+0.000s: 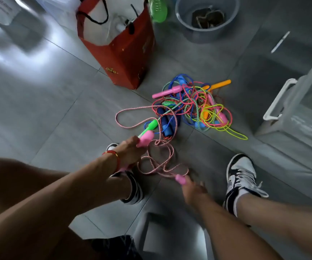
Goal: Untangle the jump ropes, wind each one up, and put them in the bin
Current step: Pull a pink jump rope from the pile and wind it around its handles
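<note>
Though tangled, pink rope btwn L hand & R hand.

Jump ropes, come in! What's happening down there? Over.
Left hand grips one pink handle; right hand holds the other pink handle. Pink-white rope loose between. Rope pile still tangled.

The person has bare arms and bare legs. A red string bracelet with a gold bead sits on the left wrist. Below the bracelet are black-and-white sneakers with white socks.
</note>
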Motion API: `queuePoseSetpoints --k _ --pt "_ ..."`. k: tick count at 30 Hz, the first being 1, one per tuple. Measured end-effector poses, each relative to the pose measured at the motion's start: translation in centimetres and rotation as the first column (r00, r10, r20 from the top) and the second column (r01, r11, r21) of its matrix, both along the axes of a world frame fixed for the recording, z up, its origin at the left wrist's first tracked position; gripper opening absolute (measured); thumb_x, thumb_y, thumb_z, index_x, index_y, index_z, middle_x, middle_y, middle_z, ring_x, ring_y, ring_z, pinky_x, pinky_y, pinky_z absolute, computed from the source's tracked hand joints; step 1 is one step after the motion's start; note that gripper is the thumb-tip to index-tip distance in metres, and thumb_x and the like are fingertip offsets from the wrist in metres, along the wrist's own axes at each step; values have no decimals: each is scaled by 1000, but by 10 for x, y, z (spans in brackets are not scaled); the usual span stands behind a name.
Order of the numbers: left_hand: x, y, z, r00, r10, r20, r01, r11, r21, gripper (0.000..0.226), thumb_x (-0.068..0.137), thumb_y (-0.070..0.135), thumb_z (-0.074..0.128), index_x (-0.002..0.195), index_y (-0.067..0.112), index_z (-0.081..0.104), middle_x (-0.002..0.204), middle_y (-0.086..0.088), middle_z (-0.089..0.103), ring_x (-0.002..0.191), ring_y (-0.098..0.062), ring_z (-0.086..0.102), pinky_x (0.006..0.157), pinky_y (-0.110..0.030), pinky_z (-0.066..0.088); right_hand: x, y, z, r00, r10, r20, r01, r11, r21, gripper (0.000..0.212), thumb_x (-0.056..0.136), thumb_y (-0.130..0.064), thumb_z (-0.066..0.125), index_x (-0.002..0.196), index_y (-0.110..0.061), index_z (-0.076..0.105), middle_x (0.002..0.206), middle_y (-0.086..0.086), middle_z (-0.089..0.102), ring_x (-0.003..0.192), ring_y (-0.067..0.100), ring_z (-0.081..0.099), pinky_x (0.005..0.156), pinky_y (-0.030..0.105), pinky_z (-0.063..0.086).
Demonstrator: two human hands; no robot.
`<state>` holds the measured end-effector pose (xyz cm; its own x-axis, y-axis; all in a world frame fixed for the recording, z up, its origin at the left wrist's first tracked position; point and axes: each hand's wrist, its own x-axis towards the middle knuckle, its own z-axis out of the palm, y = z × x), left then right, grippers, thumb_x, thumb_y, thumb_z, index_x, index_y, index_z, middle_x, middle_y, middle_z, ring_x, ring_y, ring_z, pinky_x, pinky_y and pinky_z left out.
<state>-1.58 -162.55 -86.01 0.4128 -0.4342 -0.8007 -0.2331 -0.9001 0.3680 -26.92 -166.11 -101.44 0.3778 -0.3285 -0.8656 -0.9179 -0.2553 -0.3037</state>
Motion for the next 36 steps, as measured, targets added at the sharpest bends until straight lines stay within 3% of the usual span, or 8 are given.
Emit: queuePoseSetpoints --k 3,6,11,14,18,23,31,36 --pt "7 -21 3 997 80 18 -80 996 -50 27 99 20 50 93 -5 59 69 -14 57 46 -23 48 45 -25 39 17 -29 18 960 -235 151 236 972 7 37 100 -46 44 103 -22 72 114 14 67 119 32 61 102 35 42" --pt "4 -38 18 979 202 -22 -203 962 -184 17 102 12 48 87 7 55 72 -15 57 50 -24 50 50 -28 41 36 -56 53 854 -412 316 400 910 107 13 82 -11 71 78 -23 73 84 1 72 82 20 69 74 27 55" --pt "-24 -40 52 910 353 -219 -412 831 -374 18 105 20 46 89 16 54 72 -9 58 44 -19 54 54 -31 49 61 -83 133 399 -780 482 585 622 521 34 86 11 69 104 -11 50 100 11 67 85 26 67 66 40 62" --pt "-46 -26 72 894 276 -353 -414 809 -418 19 105 31 47 113 16 56 89 -17 65 66 -29 63 57 -33 49 69 -84 184 304 -741 598 488 660 571 57 84 12 71 124 -15 41 111 17 65 88 28 68 66 44 62" --pt "-59 -5 109 862 119 -493 -393 771 -501 24 106 35 47 124 21 55 89 -12 70 60 -14 66 47 -24 49 60 -83 229 345 -560 754 403 813 419 80 83 10 73 144 -30 42 119 10 66 94 26 71 83 52 61" --pt "-64 16 131 759 -67 -647 -330 817 -472 32 104 41 45 130 25 54 106 -11 70 88 -26 66 67 -49 58 44 -93 272 420 -279 863 347 928 131 79 76 -4 85 140 -33 49 121 -2 69 99 9 70 85 28 56" --pt "-81 16 137 715 -171 -677 -329 773 -542 39 100 16 58 138 19 46 97 -15 67 88 -32 68 68 -44 56 24 -111 321 648 243 722 125 901 -416 68 67 -56 84 123 -39 51 107 -17 65 91 3 63 83 34 54" --pt "-84 13 138 759 -365 -540 -82 769 -634 47 95 24 56 138 11 40 93 -14 64 81 -29 65 59 -34 53 23 -118 322 524 205 826 193 917 -350 47 86 -54 65 129 -36 60 127 -11 45 122 4 51 104 26 42"
